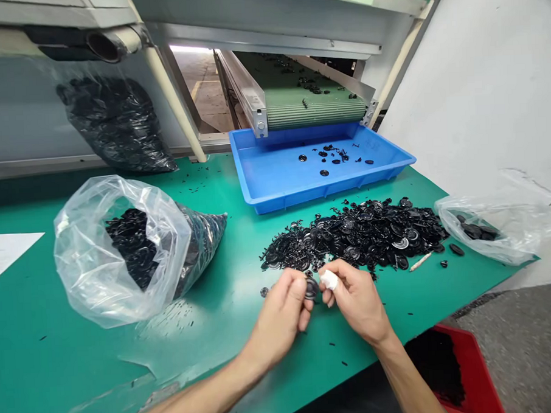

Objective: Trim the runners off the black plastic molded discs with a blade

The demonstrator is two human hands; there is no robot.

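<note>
Between the thumb and fingers of my left hand (283, 309) is a round black plastic disc (311, 288), its ringed face turned toward my other hand. My right hand (355, 297) is just right of the disc, fingers curled into a pinch, with a white wrap (328, 279) on the thumb. Whatever those fingertips hold, if anything, is too small to make out. Just beyond both hands lies a wide pile of black plastic parts (349, 230), discs mixed with thin branching pieces. A small black piece (264, 291) lies left of my left hand.
A blue tray (275, 201) with scattered parts stands below the end of a green conveyor belt (314, 112). An opened clear bag (121, 237) of black pieces is at left, a filled bag (117, 125) behind it. Another bag (510, 245) lies right; a red bin (477, 368) is below.
</note>
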